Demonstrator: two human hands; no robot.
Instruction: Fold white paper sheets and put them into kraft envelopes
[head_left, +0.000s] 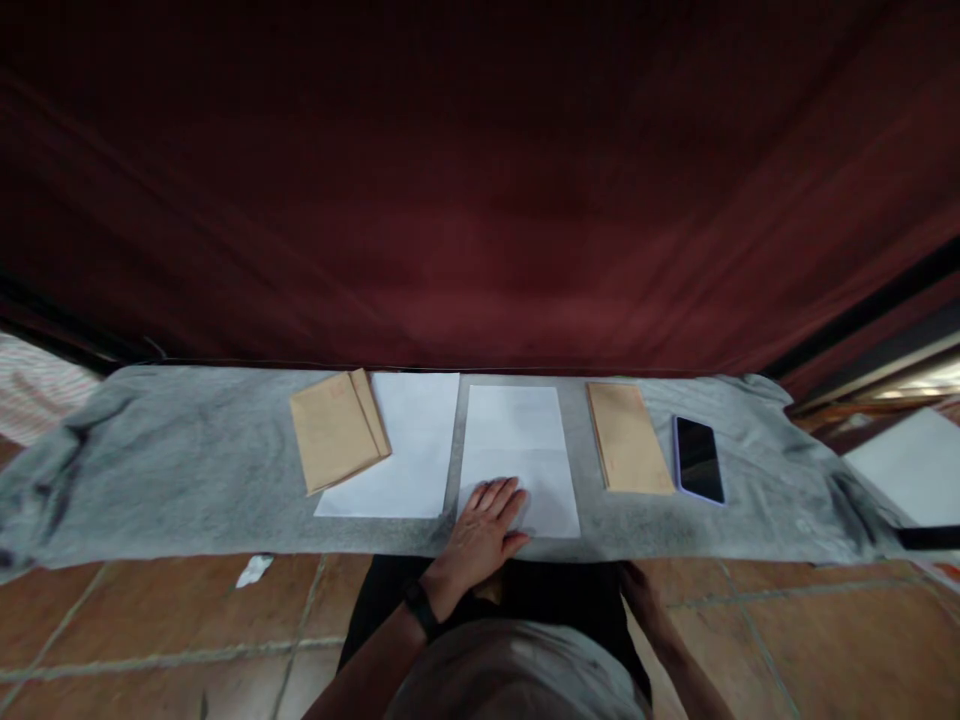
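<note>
My left hand (486, 528) lies flat on the lower left part of a white sheet of paper (517, 430), fingers stretched out and holding nothing. Just left of it is a second white sheet (416, 440), partly covered by brown envelopes (337, 430) that overlap one another. To the right, more brown envelopes (631, 440) lie in a neat stack. Down by my right thigh, below the table edge, is my right hand (637, 592); it is dark and its fingers are mostly hidden.
A grey cloth (187, 450) covers the narrow table. A phone (699, 460) with a dark screen lies right of the envelope stack. Dark red fabric (480, 250) rises behind the table. A crumpled white scrap (254, 571) is on the tiled floor (165, 610).
</note>
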